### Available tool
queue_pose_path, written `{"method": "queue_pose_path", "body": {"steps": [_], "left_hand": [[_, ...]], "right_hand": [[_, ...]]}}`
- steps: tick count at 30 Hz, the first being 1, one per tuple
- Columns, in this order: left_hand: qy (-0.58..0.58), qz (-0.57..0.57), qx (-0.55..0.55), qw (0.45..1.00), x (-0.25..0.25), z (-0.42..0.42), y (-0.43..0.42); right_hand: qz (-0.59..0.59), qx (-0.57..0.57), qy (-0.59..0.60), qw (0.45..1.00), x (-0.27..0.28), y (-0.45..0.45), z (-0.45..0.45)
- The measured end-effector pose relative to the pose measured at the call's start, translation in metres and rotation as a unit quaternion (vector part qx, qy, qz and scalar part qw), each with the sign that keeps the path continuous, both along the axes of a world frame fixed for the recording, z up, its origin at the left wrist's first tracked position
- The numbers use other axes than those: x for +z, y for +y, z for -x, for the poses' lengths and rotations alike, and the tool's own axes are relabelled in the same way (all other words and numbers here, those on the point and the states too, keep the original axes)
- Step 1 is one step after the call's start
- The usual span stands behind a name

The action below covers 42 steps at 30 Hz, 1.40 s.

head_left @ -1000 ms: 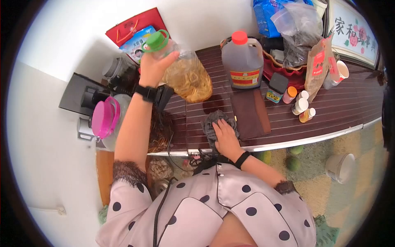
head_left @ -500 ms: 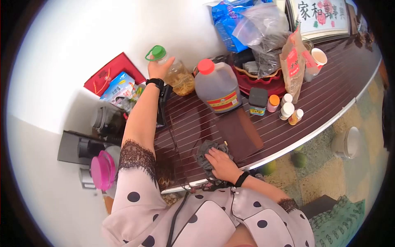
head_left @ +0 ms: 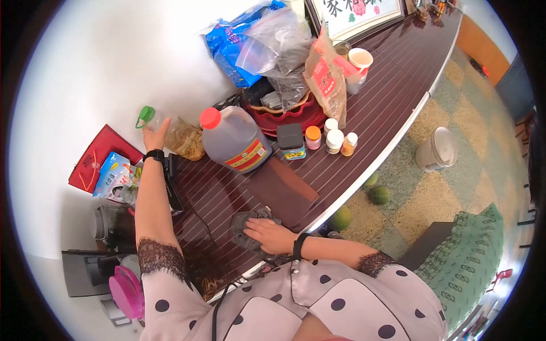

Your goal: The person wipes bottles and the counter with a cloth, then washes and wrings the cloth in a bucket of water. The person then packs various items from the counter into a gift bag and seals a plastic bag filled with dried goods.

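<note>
My left hand point(head_left: 156, 134) is closed around the neck of a clear plastic bottle point(head_left: 190, 142) that has a green cap point(head_left: 147, 114) with a loop handle. Pale yellowish strips or pieces lie inside it, and it stands by the wall, left of a big jug point(head_left: 236, 142) of dark liquid with a red cap. Close to the table's front edge, my right hand point(head_left: 272, 236) presses on a crumpled grey rag point(head_left: 240, 230), fingers over its top. A flat brown folder-like thing point(head_left: 278, 193) lies just beyond the rag.
Small bottles point(head_left: 334, 141) and a black-lidded jar point(head_left: 290, 139) stand right of the jug. Behind them are a red tray point(head_left: 307, 116), a brown paper bag point(head_left: 327, 79) and paper cups point(head_left: 359, 59). Melons point(head_left: 340, 217) and a white bucket point(head_left: 437, 149) are on the floor.
The camera view has turned to the right, so the table things appear farther left and more floor shows. My left hand still holds the bottle, and my right hand stays on the rag.
</note>
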<state>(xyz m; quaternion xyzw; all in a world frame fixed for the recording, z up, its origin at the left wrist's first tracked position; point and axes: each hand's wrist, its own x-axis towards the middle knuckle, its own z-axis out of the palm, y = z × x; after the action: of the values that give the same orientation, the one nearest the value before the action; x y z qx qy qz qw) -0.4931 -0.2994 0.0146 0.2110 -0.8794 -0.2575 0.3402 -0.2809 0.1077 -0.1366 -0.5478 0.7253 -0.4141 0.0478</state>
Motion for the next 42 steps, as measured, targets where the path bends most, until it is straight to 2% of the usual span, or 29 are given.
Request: {"method": "queue_pose_path", "body": {"steps": [2, 3, 5, 7, 8, 9, 11, 13, 15, 17, 18, 19, 21, 22, 23, 25, 33, 42], "left_hand": [[-0.049, 0.018, 0.093, 0.994, -0.002, -0.010, 0.005], [-0.047, 0.017, 0.096, 0.994, 0.000, -0.018, 0.011], [0.005, -0.121, 0.145, 0.982, 0.015, -0.034, 0.029], [0.052, -0.149, 0.155, 0.975, 0.035, -0.050, 0.063], [0.144, -0.243, 0.063, 0.957, 0.048, -0.062, 0.085], [0.234, -0.329, -0.032, 0.914, 0.062, -0.076, 0.111], [0.249, -0.425, -0.157, 0.856, 0.113, -0.126, 0.186], [0.234, -0.491, -0.373, 0.752, 0.151, -0.184, 0.242], [0.206, -0.433, -0.511, 0.713, 0.189, -0.247, 0.300], [0.197, -0.373, -0.621, 0.661, 0.205, -0.302, 0.331], [0.196, -0.352, -0.665, 0.629, 0.209, -0.325, 0.342], [0.203, -0.339, -0.691, 0.605, 0.210, -0.343, 0.348], [0.222, -0.325, -0.725, 0.566, 0.207, -0.373, 0.353], [0.232, -0.321, -0.733, 0.554, 0.205, -0.384, 0.354], [0.242, -0.316, -0.738, 0.545, 0.203, -0.395, 0.355], [0.261, -0.308, -0.740, 0.537, 0.199, -0.415, 0.352], [0.315, -0.267, -0.728, 0.546, 0.187, -0.480, 0.344], [0.338, -0.248, -0.733, 0.535, 0.175, -0.505, 0.334]], "right_hand": [[0.004, 0.002, -0.002, 1.000, 0.000, 0.000, -0.002], [0.003, 0.005, 0.000, 1.000, 0.001, 0.001, -0.002], [-0.028, 0.007, 0.002, 1.000, 0.003, -0.001, -0.002], [-0.002, 0.006, 0.018, 1.000, -0.003, -0.003, -0.005], [-0.007, -0.005, 0.022, 1.000, -0.002, -0.003, -0.005], [-0.012, -0.015, 0.027, 0.999, -0.001, -0.002, -0.006], [-0.006, -0.003, 0.027, 1.000, 0.003, -0.001, -0.007], [0.015, -0.017, 0.022, 1.000, 0.001, -0.003, -0.007], [0.009, -0.018, 0.033, 0.999, -0.008, -0.006, -0.006], [0.001, -0.021, 0.023, 0.999, -0.012, -0.011, -0.006], [-0.025, -0.037, 0.031, 0.999, 0.011, -0.003, -0.012], [-0.026, -0.008, 0.033, 0.999, -0.001, -0.004, -0.007], [0.027, -0.019, 0.082, 0.996, -0.033, -0.012, -0.003], [-0.047, -0.048, 0.046, 0.997, 0.015, -0.005, -0.021], [-0.030, -0.046, 0.055, 0.997, 0.000, -0.009, -0.016], [-0.043, -0.051, 0.060, 0.996, 0.006, -0.011, -0.020], [-0.058, -0.054, 0.080, 0.994, 0.001, -0.013, -0.023], [-0.099, -0.070, 0.085, 0.989, -0.004, -0.014, -0.023]]}}
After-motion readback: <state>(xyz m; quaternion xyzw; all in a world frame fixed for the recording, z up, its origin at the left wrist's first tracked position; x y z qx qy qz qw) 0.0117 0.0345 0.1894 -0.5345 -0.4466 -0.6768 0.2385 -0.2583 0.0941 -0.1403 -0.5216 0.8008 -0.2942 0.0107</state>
